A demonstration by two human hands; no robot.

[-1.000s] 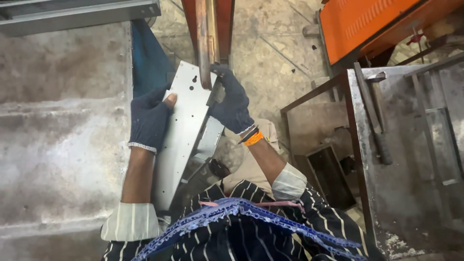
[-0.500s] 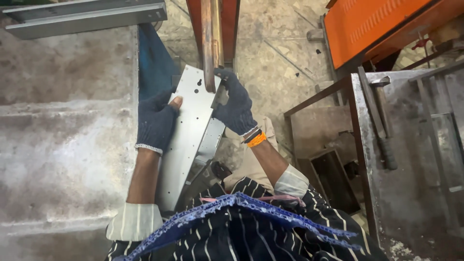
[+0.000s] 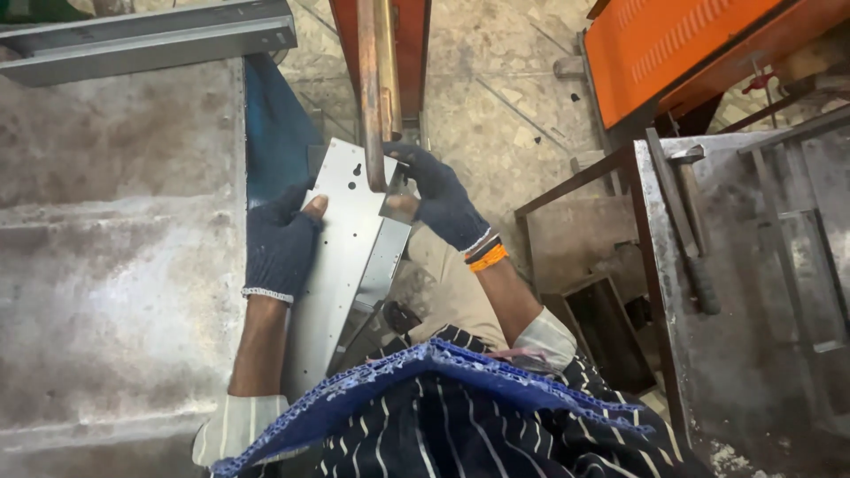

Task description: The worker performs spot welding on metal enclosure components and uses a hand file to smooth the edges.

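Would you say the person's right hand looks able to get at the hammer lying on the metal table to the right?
Probably not at once: the right hand grips the metal sheet, and the hammer lies beyond the table's raised edge.

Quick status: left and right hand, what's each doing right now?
Left hand: gloved, gripping the left edge of the metal panel.
Right hand: gloved, gripping the panel's top right edge.

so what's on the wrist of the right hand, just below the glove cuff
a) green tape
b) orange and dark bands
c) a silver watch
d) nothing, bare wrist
b: the right hand, in a dark knit glove and gripping the far end of the grey sheet-metal panel, has an orange band and a dark one round the wrist just past the cuff.
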